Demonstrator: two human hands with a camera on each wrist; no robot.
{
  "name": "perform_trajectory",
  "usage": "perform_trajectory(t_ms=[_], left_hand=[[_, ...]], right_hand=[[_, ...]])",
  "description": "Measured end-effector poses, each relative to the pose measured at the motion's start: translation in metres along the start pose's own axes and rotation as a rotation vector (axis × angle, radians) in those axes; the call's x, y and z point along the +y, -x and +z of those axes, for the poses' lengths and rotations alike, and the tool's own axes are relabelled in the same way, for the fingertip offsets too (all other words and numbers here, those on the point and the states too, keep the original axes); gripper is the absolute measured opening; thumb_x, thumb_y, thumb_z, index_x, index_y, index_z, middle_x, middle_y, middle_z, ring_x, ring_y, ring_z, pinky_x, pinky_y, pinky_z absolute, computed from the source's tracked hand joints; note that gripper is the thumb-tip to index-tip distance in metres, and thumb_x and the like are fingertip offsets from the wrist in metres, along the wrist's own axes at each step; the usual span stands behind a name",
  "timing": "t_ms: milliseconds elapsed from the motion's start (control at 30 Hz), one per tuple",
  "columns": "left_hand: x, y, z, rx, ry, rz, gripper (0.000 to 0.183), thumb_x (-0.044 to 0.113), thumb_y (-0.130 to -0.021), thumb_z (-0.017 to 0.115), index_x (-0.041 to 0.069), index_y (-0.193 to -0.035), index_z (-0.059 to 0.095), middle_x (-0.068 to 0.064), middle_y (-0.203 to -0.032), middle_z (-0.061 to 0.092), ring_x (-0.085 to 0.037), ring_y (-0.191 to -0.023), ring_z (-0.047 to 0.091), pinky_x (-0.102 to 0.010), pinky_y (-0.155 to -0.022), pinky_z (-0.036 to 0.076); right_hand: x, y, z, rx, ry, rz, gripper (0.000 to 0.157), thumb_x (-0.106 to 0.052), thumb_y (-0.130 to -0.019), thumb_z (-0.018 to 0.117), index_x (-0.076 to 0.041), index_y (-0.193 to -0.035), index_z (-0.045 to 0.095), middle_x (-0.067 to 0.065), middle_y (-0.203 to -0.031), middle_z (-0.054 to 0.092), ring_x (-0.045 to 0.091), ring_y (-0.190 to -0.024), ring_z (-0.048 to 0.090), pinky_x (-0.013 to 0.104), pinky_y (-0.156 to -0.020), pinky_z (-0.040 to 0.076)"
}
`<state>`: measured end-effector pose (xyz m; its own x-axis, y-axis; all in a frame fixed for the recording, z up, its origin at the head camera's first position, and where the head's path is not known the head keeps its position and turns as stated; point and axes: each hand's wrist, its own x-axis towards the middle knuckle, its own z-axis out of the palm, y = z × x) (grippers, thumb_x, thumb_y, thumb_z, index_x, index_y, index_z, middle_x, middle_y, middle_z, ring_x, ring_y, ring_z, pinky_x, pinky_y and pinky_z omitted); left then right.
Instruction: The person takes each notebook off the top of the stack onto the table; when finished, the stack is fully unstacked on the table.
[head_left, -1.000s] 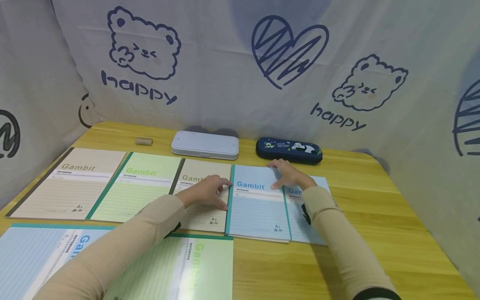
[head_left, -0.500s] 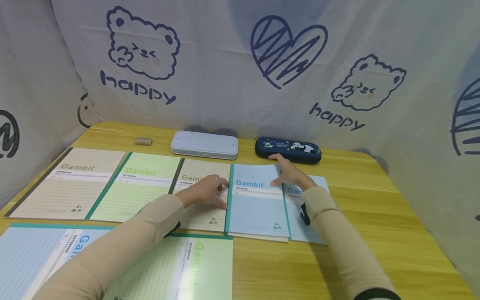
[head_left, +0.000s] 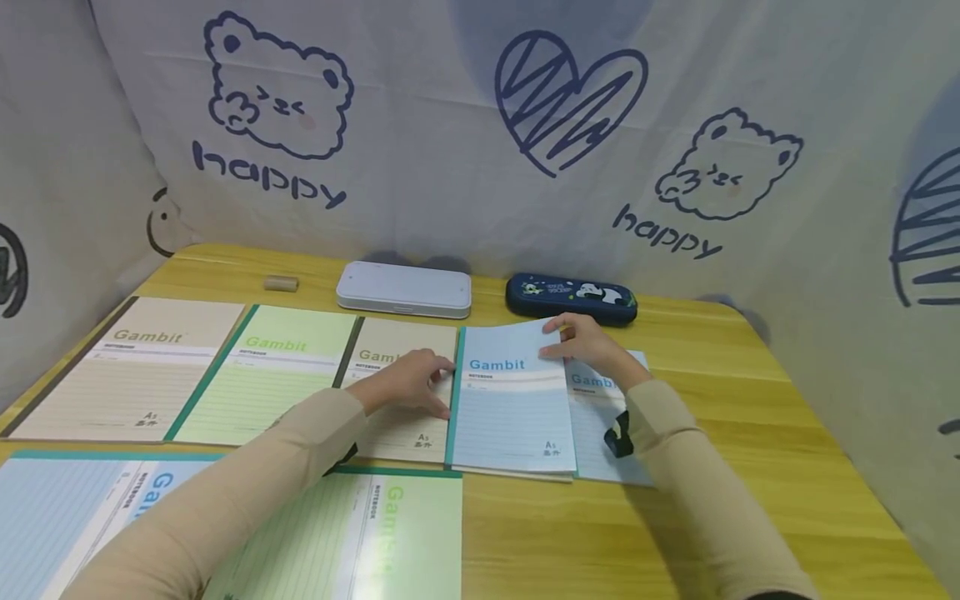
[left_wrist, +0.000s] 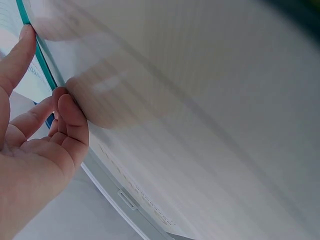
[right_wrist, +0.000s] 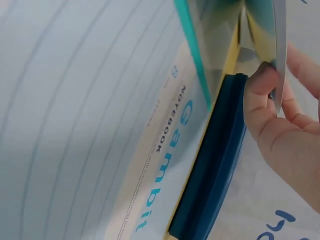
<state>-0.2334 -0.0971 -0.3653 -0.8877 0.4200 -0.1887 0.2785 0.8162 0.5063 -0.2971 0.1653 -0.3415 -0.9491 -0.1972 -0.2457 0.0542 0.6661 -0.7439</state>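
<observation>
A blue Gambit notebook (head_left: 510,412) lies in the middle of the back row in the head view, its upper right corner bent up off the table. My right hand (head_left: 588,342) pinches that raised corner between thumb and fingers. In the right wrist view the lifted sheet's edge passes between the thumb and fingers. My left hand (head_left: 408,383) rests over a beige notebook (head_left: 397,442), thumb and forefinger spread, their tips at the blue notebook's green spine (left_wrist: 45,65). A second blue notebook (head_left: 603,433) lies to the right, partly behind the right hand and sleeve.
A beige notebook (head_left: 127,375) and a green one (head_left: 262,375) continue the row leftward. Nearer lie a sideways blue notebook (head_left: 75,508) and a green one (head_left: 420,533). Behind stand a white case (head_left: 403,289), a navy panda case (head_left: 572,298) and a small tan cylinder (head_left: 281,283).
My right hand has taken hold of the blue notebook's upper right corner and bent it upward. The left hand stays at the spine.
</observation>
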Motion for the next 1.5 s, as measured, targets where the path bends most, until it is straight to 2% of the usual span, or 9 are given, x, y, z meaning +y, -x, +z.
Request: perform_trajectory(t_ms=[133,267,400,500,567,733,867,1267,1500], left_hand=[[-0.001,-0.001,0.001,0.002,-0.001,-0.002,0.071,0.026,-0.066,0.079,0.004,-0.127,0.049,-0.007,-0.099,0.052,-0.018,-0.087,0.047,-0.031,-0.079,0.040],[-0.002,-0.001,0.001,0.004,-0.007,0.007,0.070,0.026,-0.066,0.079,0.004,-0.126,0.050,-0.007,-0.098,0.052,-0.018,-0.087,0.047,-0.031,-0.079,0.040],[-0.003,-0.001,0.002,0.007,-0.016,0.016,0.070,0.027,-0.066,0.079,0.004,-0.126,0.050,-0.007,-0.097,0.052,-0.018,-0.086,0.047,-0.031,-0.078,0.040],[-0.002,-0.001,0.002,0.007,-0.015,0.018,0.071,0.027,-0.066,0.079,0.003,-0.126,0.049,-0.007,-0.097,0.051,-0.018,-0.085,0.047,-0.031,-0.078,0.040],[-0.003,-0.001,0.001,0.009,-0.015,0.018,0.071,0.027,-0.066,0.079,0.003,-0.126,0.049,-0.007,-0.096,0.051,-0.018,-0.085,0.047,-0.031,-0.077,0.040],[-0.003,-0.002,0.002,0.009,-0.010,0.016,0.071,0.027,-0.066,0.079,0.004,-0.126,0.049,-0.006,-0.097,0.051,-0.018,-0.086,0.047,-0.031,-0.078,0.040],[-0.003,-0.002,0.002,0.008,-0.008,0.013,0.071,0.026,-0.066,0.079,0.004,-0.126,0.050,-0.006,-0.096,0.051,-0.018,-0.086,0.046,-0.031,-0.078,0.040],[-0.002,-0.002,0.002,0.013,-0.016,0.029,0.067,0.025,-0.066,0.079,0.003,-0.123,0.052,-0.007,-0.095,0.052,-0.019,-0.085,0.047,-0.032,-0.078,0.040],[-0.001,-0.002,0.000,0.007,-0.012,0.026,0.067,0.025,-0.065,0.079,0.004,-0.123,0.052,-0.007,-0.096,0.052,-0.019,-0.085,0.047,-0.032,-0.078,0.040]], right_hand=[[0.002,0.005,-0.005,-0.031,-0.140,-0.006,0.041,-0.014,-0.077,0.070,-0.006,-0.114,0.056,0.013,-0.102,0.045,0.024,-0.089,0.044,0.038,-0.080,0.041],[0.004,0.013,-0.007,-0.086,-0.264,-0.023,0.044,-0.013,-0.078,0.069,-0.005,-0.119,0.055,0.014,-0.116,0.044,0.027,-0.102,0.041,0.038,-0.086,0.038],[0.005,0.024,-0.006,-0.211,-0.291,-0.050,0.051,-0.012,-0.079,0.068,-0.007,-0.126,0.050,0.012,-0.136,0.032,0.028,-0.116,0.032,0.040,-0.092,0.034],[0.006,0.030,-0.003,-0.301,-0.310,-0.076,0.055,-0.007,-0.080,0.065,-0.007,-0.131,0.044,0.013,-0.140,0.028,0.030,-0.115,0.037,0.040,-0.090,0.038],[0.007,0.032,-0.001,-0.314,-0.332,-0.075,0.053,-0.003,-0.081,0.063,-0.007,-0.131,0.044,0.013,-0.138,0.031,0.029,-0.108,0.044,0.036,-0.085,0.042],[0.009,0.034,0.003,-0.247,-0.342,-0.038,0.048,0.001,-0.086,0.055,-0.006,-0.132,0.042,0.016,-0.138,0.030,0.023,-0.091,0.053,0.030,-0.069,0.049],[0.009,0.035,0.005,-0.157,-0.337,0.003,0.046,-0.002,-0.089,0.051,-0.007,-0.133,0.039,0.020,-0.137,0.031,0.020,-0.083,0.055,0.027,-0.064,0.048],[0.015,0.042,0.001,-0.003,-0.444,-0.007,0.047,-0.001,-0.090,0.048,-0.010,-0.135,0.037,0.020,-0.125,0.047,0.018,-0.085,0.059,0.029,-0.070,0.049],[0.024,0.046,-0.011,0.044,-0.460,-0.012,0.049,-0.006,-0.091,0.050,-0.012,-0.137,0.035,0.021,-0.127,0.047,0.017,-0.084,0.060,0.027,-0.069,0.049]])
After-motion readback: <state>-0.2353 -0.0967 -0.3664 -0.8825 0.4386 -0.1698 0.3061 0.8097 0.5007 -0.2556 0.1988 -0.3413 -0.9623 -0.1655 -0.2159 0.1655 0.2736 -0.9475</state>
